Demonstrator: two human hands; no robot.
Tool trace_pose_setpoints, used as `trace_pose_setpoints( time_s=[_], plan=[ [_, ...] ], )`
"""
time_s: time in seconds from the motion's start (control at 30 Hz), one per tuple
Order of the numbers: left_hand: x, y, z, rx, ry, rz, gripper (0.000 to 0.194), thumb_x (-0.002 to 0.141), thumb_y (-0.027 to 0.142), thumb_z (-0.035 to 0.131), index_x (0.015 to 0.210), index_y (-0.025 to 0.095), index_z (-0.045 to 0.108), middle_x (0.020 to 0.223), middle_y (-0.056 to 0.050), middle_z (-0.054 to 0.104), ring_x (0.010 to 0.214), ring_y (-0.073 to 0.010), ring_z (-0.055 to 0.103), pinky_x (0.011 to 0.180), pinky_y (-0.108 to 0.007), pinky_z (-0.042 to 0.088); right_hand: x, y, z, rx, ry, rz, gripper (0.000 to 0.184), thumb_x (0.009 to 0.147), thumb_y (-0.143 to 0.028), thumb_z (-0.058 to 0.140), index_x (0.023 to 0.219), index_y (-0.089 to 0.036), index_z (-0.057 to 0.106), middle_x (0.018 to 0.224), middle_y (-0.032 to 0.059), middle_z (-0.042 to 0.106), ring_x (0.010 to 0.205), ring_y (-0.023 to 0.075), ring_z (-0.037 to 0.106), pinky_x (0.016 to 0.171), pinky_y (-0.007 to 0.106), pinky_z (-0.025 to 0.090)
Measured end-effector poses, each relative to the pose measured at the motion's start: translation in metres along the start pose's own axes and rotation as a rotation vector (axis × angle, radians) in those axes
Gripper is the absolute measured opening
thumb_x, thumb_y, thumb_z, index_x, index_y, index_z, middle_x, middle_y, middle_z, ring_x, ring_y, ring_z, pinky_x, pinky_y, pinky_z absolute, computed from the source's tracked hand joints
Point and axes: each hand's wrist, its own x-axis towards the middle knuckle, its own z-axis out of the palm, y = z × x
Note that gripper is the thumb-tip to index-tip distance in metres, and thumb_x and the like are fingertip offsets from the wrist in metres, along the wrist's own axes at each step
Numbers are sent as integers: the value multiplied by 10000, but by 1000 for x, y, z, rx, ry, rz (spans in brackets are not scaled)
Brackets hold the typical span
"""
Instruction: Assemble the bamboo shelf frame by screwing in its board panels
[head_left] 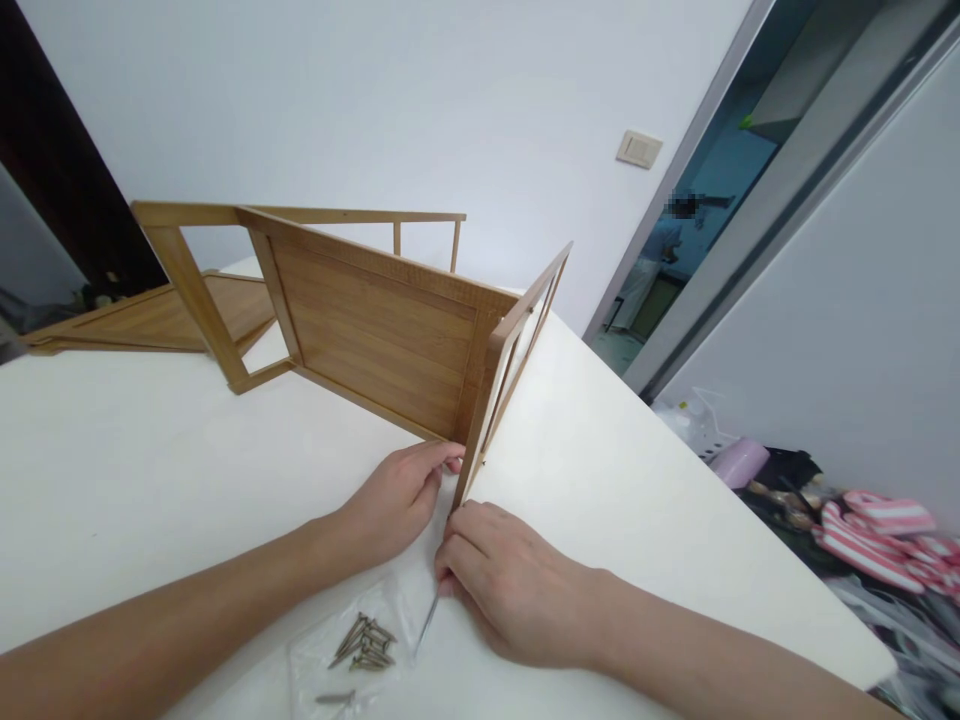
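Observation:
A partly joined wooden shelf frame (375, 310) stands on its side on the white table, with a slatted panel between two open side frames. My left hand (405, 490) is at its lower near corner, fingertips closed against the wood by the right side frame (480, 410). Close to the lower end of that side frame, my right hand (510, 580) is curled around a thin metal rod (426, 625), which sticks out toward the lower left. The rod's other end is hidden by my fingers. Several screws (367, 640) lie on a clear plastic bag (307, 660) left of the rod.
Another wooden panel (232, 300) lies at the left on the white table (150, 450). Past the table's right edge are clothes (870, 530) and bags. A doorway at the right shows a person (664, 240) in another room. A light switch (639, 149) is on the wall.

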Motion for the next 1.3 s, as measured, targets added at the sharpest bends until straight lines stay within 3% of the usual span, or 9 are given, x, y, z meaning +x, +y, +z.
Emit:
trace_pose_setpoints(
  time_s=[0.23,0.4,0.53,0.63,0.77,0.9,1.0,1.1,1.3],
  plan=[
    [0,6,-1,12,44,-26,332,873,96,384,1051,196,645,874,-11,693,804,-156,649,794,-300,524,-17,12,-9,22,24,188,184,972,-145,417,922,-168,593,839,68,583,736,173,546,684,309,478],
    [1,11,-5,29,181,-154,213,918,197,407,941,192,619,866,-16,680,794,-170,631,762,-311,494,-30,19,-17,131,24,345,147,928,-174,515,1028,-182,623,927,84,597,826,189,595,720,318,520],
    [0,13,-7,-19,261,-166,233,960,321,404,910,201,597,787,-4,659,715,-159,611,684,-283,479,-29,15,-20,169,27,454,134,887,-96,517,873,-194,608,890,63,593,810,181,596,709,304,524],
    [-4,14,-7,-55,281,-129,307,989,402,361,939,207,593,734,2,624,655,-148,582,613,-263,455,-25,10,-17,68,-17,473,154,867,-57,483,850,-187,564,874,67,570,779,186,574,691,318,512],
    [-11,14,-7,-70,283,-18,312,1004,411,330,877,212,534,649,27,536,580,-129,519,560,-248,413,-26,12,-14,-28,-10,463,165,858,-43,439,851,-205,470,856,62,562,728,182,535,649,316,474],
    [-14,16,-6,4,246,208,249,1003,332,342,803,222,441,630,45,464,529,-111,446,533,-242,367,-29,23,-15,57,85,545,145,910,-109,384,838,-234,388,769,13,553,636,154,493,564,273,411],
    [-15,19,-4,155,211,411,169,982,249,383,829,220,450,646,35,504,535,-117,471,552,-255,374,-29,27,-16,165,158,569,106,933,-150,373,960,-219,449,732,-18,559,610,138,492,571,263,408],
    [-16,21,-1,349,169,545,64,955,214,447,912,212,495,673,17,588,569,-138,552,575,-279,403,-28,28,-16,224,240,557,243,876,-112,408,1057,-209,538,695,-36,567,594,127,497,581,251,407],
    [-17,18,2,485,140,680,233,915,272,585,1121,174,536,658,24,648,531,-134,602,542,-283,436,-20,22,-15,372,339,670,231,752,-91,454,771,-197,658,663,-21,618,567,108,497,540,225,380]
  ],
)
